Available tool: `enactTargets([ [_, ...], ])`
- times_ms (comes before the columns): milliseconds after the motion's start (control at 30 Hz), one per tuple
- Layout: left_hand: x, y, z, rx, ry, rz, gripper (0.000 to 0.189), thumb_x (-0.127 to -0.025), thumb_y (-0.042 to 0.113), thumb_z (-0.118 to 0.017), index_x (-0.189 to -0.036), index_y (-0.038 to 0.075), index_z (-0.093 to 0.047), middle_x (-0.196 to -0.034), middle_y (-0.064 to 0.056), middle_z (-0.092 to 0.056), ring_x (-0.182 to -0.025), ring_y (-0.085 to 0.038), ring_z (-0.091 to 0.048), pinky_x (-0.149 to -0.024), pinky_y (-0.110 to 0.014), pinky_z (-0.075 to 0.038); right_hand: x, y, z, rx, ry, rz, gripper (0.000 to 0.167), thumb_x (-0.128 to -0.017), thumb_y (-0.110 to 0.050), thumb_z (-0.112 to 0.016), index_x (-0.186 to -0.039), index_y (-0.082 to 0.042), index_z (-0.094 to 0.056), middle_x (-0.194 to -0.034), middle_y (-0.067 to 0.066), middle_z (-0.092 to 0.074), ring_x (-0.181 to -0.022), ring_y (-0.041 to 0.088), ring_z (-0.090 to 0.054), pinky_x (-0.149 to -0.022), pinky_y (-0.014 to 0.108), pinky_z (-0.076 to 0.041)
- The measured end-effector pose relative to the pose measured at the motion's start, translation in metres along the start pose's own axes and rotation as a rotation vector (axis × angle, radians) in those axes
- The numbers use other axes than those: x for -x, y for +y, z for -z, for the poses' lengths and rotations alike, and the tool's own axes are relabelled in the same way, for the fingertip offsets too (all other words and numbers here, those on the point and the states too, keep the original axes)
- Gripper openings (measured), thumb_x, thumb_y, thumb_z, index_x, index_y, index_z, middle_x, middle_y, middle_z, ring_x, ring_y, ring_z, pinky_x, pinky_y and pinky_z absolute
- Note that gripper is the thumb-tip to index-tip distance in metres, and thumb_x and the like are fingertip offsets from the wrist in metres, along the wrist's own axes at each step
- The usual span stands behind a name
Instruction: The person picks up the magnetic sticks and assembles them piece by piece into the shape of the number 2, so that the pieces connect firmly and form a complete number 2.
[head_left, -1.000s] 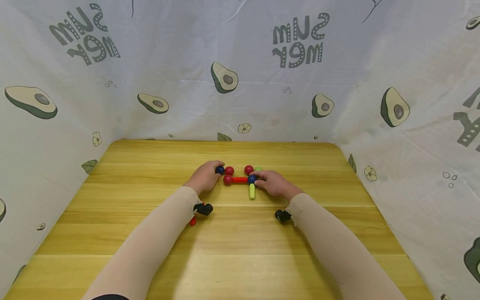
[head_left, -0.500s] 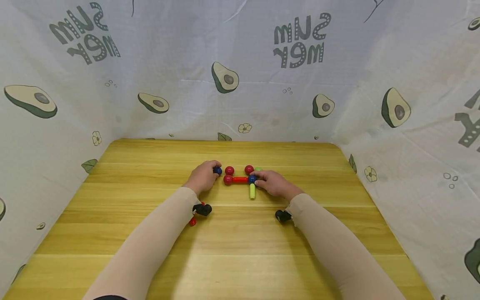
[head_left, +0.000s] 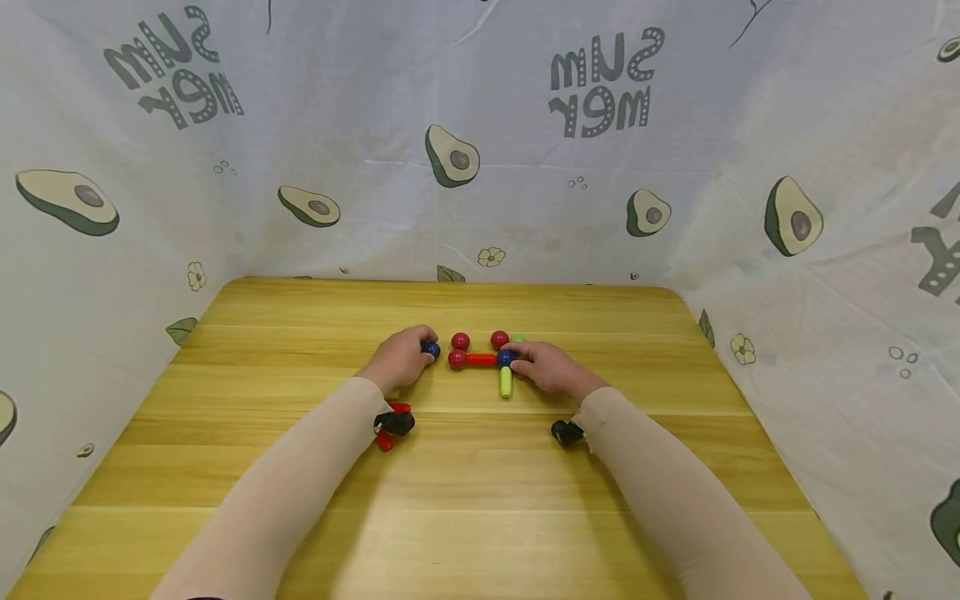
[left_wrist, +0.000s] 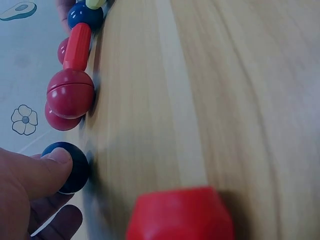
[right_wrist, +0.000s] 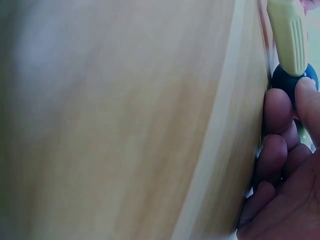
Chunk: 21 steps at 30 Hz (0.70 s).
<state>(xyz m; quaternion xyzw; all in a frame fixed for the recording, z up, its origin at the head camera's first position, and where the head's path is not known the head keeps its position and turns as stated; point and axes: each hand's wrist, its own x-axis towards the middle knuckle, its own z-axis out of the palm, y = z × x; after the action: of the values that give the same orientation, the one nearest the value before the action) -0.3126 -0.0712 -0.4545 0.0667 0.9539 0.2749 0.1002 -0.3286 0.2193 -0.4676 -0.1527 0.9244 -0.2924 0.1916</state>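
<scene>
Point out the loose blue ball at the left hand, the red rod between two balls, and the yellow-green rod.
loose blue ball (head_left: 431, 349), head view, its visible right side.
red rod (head_left: 481, 360), head view, mid-length.
yellow-green rod (head_left: 506, 382), head view, middle of its shaft.

Colours on the wooden table

Yellow-brown wood table (head_left: 480, 500); dark blue balls (head_left: 431, 349), red balls (head_left: 460, 341), a red rod (head_left: 481, 360), a lime-green rod (head_left: 506, 383); white curtain (head_left: 375, 125) printed with green avocados, grey letters.

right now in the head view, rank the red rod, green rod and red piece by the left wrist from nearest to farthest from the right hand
1. green rod, just left of the right hand
2. red rod, further left, in the middle
3. red piece, far left, by the left wrist
</scene>
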Motion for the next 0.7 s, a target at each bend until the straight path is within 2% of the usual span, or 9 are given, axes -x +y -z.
enactTargets([
  [167, 0.007, -0.003, 0.003, 0.011, -0.021, 0.002, 0.033, -0.106, 0.022, -0.065, -0.139, 0.014, -0.061, -0.144, -0.013, -0.063, -0.129, -0.032, -0.061, -0.115, -0.050, -0.047, 0.000, -0.001, 0.000, 0.005, -0.003, 0.005, 0.045, -0.113, -0.025, -0.051, -0.158, -0.021, -0.050, -0.161, 0.020, -0.048, -0.130, 0.031, -0.053, -0.121, 0.054, -0.039],
  [300, 0.014, -0.001, 0.004, 0.015, -0.028, -0.018, 0.033, -0.106, 0.023, -0.066, -0.137, 0.014, -0.062, -0.143, -0.012, -0.064, -0.127, -0.030, -0.062, -0.115, -0.049, -0.047, 0.001, 0.000, 0.000, 0.006, -0.005, 0.003, 0.045, -0.113, -0.025, -0.051, -0.158, -0.021, -0.051, -0.160, 0.020, -0.049, -0.128, 0.031, -0.053, -0.121, 0.055, -0.038],
  [500, 0.027, 0.005, 0.004, -0.005, -0.055, -0.095, 0.034, -0.104, 0.023, -0.069, -0.136, 0.014, -0.064, -0.140, -0.010, -0.066, -0.123, -0.027, -0.063, -0.113, -0.048, -0.049, 0.000, 0.002, 0.000, 0.025, -0.007, 0.021, 0.045, -0.113, -0.025, -0.051, -0.157, -0.020, -0.051, -0.157, 0.020, -0.052, -0.118, 0.030, -0.054, -0.115, 0.051, -0.044],
  [700, 0.036, 0.014, -0.006, -0.015, -0.083, -0.177, 0.030, -0.102, 0.023, -0.071, -0.132, 0.017, -0.066, -0.132, -0.006, -0.067, -0.113, -0.025, -0.062, -0.108, -0.044, -0.051, -0.002, 0.002, 0.001, 0.044, -0.012, 0.038, 0.045, -0.113, -0.025, -0.050, -0.157, -0.019, -0.051, -0.154, 0.019, -0.055, -0.114, 0.029, -0.054, -0.109, 0.048, -0.045],
])
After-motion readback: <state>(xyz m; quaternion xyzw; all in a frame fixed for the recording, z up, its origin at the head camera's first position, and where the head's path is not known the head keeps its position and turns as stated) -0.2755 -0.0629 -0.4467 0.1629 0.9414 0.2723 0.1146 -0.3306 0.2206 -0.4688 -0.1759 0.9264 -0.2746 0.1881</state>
